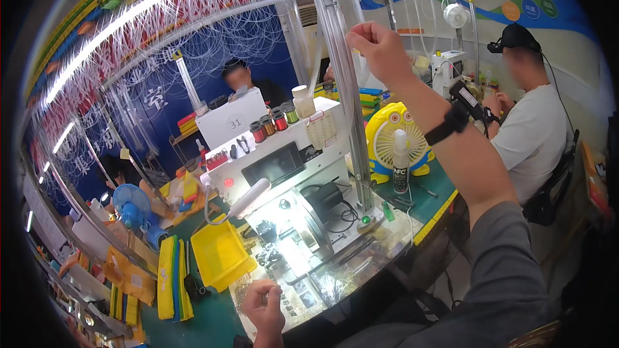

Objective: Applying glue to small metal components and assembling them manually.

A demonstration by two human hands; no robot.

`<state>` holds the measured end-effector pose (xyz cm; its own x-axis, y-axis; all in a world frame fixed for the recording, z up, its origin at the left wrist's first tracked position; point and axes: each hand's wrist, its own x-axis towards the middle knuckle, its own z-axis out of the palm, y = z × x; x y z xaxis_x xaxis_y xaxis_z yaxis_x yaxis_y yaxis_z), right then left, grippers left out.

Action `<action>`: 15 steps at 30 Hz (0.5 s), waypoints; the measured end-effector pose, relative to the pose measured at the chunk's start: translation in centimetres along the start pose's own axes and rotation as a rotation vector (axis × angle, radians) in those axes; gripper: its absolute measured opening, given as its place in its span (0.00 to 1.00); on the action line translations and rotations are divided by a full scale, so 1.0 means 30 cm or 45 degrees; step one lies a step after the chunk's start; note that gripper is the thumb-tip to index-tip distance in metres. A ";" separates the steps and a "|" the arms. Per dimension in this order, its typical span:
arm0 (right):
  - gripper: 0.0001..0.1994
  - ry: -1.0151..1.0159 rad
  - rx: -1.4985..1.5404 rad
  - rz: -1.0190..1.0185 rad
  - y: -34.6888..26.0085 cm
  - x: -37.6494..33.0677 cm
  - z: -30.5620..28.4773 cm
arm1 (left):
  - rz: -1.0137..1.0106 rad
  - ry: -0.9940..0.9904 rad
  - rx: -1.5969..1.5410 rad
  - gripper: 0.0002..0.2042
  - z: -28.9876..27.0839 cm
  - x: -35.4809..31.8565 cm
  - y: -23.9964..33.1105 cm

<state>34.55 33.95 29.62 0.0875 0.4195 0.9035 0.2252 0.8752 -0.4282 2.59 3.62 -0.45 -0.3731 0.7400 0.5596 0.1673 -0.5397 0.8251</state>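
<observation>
My right hand [380,51] is raised high beside a vertical metal post [336,45], its thumb and fingertips pinched together. Whatever thin thing it may hold is too fine to see. Low at the near edge of the bench, my left hand [263,303] is closed too, thumb against the curled fingers; its contents cannot be made out. Just beyond it stands a white bench machine [284,154] with a dark screen [273,166] and a brightly lit work area [295,254]. A white tube lamp [250,197] leans over that area. Spools of coloured wire [269,125] sit on top of the machine.
Left of the machine lie a yellow tray [219,254] and yellow and blue strips [173,277]. A yellow fan [398,135] and a spray bottle [400,164] stand to the right. Clear strands [238,38] hang overhead. Co-workers sit behind the machine and at the right [532,122].
</observation>
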 end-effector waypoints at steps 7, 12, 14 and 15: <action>0.16 0.243 -0.088 -0.076 -0.059 0.138 0.131 | -0.003 -0.001 -0.040 0.01 -0.008 0.006 0.015; 0.13 0.247 0.145 0.107 -0.097 0.139 0.125 | 0.034 -0.018 -0.023 0.01 -0.019 0.002 -0.009; 0.12 0.199 0.304 0.201 -0.135 0.099 0.120 | 0.017 -0.013 -0.030 0.01 -0.017 -0.002 0.001; 0.11 0.139 0.286 0.124 -0.157 0.069 0.121 | 0.012 -0.013 -0.032 0.01 -0.013 0.000 0.009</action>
<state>30.16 31.56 33.45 0.2052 0.4862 0.8494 -0.0090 0.8688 -0.4951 2.28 3.32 -0.26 -0.3627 0.7388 0.5680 0.1476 -0.5562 0.8178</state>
